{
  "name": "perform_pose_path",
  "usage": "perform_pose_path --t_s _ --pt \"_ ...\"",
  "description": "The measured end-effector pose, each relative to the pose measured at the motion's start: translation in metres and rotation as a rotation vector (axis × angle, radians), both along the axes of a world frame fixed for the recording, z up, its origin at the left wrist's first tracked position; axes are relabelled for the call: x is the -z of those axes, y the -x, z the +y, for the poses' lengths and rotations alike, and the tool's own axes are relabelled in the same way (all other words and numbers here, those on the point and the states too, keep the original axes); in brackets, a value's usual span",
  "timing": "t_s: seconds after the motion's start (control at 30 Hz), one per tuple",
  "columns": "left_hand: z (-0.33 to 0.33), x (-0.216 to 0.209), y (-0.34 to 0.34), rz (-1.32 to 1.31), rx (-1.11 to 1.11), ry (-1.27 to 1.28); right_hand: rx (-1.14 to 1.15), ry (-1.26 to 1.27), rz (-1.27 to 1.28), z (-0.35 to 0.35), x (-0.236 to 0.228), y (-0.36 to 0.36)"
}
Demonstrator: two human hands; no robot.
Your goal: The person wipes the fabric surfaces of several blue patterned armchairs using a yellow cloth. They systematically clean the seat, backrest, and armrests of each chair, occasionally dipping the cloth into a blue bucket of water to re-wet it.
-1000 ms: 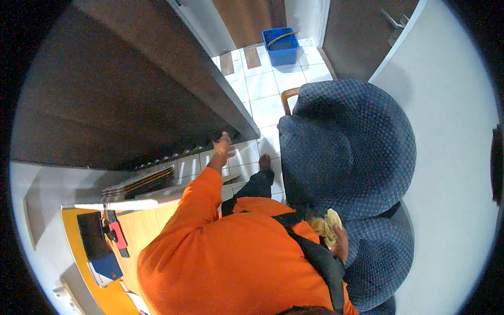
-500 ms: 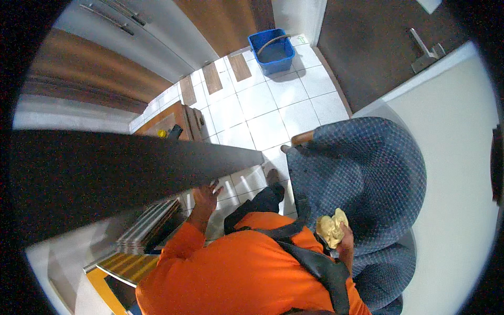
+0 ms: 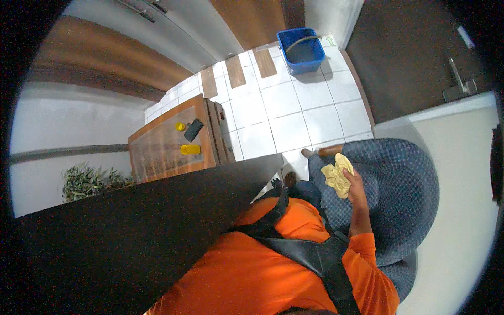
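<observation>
My right hand [image 3: 357, 188] is closed around a crumpled pale yellow cloth [image 3: 337, 181], which sticks out past the fingers. Hand and cloth are over the seat of a dark blue patterned armchair [image 3: 404, 194] on my right. A broad dark panel [image 3: 131, 231] stretches from the left toward my body and hides my left hand and forearm.
Beyond the panel stands a low wooden table [image 3: 163, 152] with a yellow cup [image 3: 190, 149], a smaller yellow item [image 3: 180, 127] and a flat black object [image 3: 193, 130]. A blue bucket [image 3: 307, 67] sits on the tiles near a dark door [image 3: 409, 63]. A plant [image 3: 86, 182] is at left.
My right hand has moved forward with the yellow cloth, away from my side. My left hand, visible earlier beside the panel, has gone behind it. The view has shifted, uncovering more of the table.
</observation>
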State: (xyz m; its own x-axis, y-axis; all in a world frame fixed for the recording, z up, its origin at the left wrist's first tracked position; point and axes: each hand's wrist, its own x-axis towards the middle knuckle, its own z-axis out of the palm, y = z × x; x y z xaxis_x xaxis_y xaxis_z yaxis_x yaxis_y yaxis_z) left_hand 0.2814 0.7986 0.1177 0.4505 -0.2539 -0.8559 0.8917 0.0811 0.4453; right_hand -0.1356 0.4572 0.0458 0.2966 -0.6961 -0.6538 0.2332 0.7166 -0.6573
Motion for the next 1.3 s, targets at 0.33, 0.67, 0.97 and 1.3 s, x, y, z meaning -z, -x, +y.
perform_pose_path --t_s 0.33,0.67,0.97,1.3 --pt "0.004 0.007 0.012 -0.014 -0.104 0.014 -0.317 0.138 -0.061 -0.067 -0.048 -0.079" --pt "-0.01 0.025 0.032 -0.033 -0.266 0.045 -0.705 0.253 -0.16 -0.168 -0.088 -0.174" --pt "-0.036 0.023 0.081 -0.07 -0.587 0.002 -0.574 -0.275 -0.25 -0.306 -0.012 -0.158" --pt "-0.117 0.018 0.164 -0.082 -0.971 -0.13 -0.426 -0.264 -0.013 -0.473 0.082 -0.117"
